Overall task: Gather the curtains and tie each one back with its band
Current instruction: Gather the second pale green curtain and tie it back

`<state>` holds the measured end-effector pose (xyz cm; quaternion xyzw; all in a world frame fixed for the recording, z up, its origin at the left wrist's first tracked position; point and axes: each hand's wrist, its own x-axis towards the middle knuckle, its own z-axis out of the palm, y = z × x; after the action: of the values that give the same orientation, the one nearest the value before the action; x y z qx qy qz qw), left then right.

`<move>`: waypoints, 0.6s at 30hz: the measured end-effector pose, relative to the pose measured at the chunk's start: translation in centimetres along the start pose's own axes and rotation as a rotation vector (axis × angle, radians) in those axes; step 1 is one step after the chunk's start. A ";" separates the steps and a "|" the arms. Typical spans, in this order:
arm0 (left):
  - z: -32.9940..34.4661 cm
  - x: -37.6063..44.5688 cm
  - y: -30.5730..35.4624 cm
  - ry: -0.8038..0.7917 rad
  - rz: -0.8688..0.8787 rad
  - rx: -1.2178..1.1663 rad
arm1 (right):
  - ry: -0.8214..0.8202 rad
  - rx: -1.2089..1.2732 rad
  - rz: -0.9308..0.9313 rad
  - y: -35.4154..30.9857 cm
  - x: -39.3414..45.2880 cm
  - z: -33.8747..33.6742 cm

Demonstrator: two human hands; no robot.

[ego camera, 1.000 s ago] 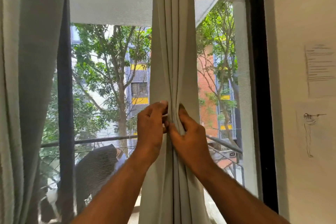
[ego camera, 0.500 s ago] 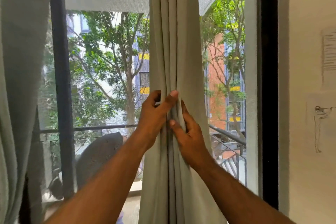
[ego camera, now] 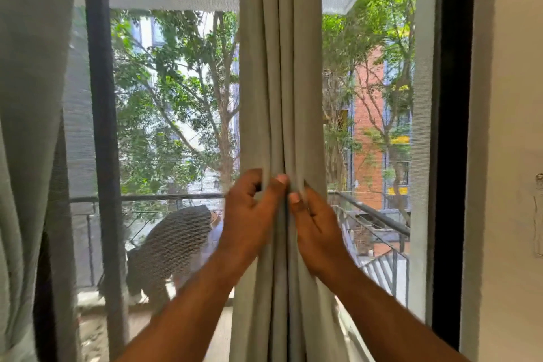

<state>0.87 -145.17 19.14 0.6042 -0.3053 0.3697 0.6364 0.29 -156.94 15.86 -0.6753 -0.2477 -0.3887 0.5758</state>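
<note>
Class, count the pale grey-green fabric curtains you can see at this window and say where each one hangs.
2. One pale grey-green fabric curtain hangs gathered at the centre, pinched by the left hand and right hand. The other curtain hangs at the left edge. More may lie outside view.

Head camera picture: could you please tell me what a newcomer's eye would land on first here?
First, the grey curtain hanging gathered down the middle of the window, with the left hand and right hand pinching its folds from either side at mid-height. Next, a second curtain along the left edge. Behind the glass, green trees fill the view, and the dark window frame stands at right.
</note>
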 end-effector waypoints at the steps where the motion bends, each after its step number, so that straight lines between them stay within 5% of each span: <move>1: 0.3 -0.6 0.1 -0.004 0.024 0.040 | -0.042 -0.011 -0.001 -0.1 -0.3 0.8; 8: -1.0 -0.3 -0.1 0.030 -0.025 0.013 | -0.166 0.027 0.055 -0.2 -0.4 1.2; 14: -2.9 -0.2 -0.5 0.097 -0.050 0.022 | 0.282 0.036 0.262 1.2 0.0 -3.0; 18: -2.8 -0.4 -0.6 0.155 -0.017 0.059 | 0.492 -0.106 0.142 1.3 -0.2 -4.0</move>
<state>1.03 -142.45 18.23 0.5951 -0.2389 0.4186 0.6431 0.27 -161.04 15.07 -0.6055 -0.0314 -0.5123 0.6082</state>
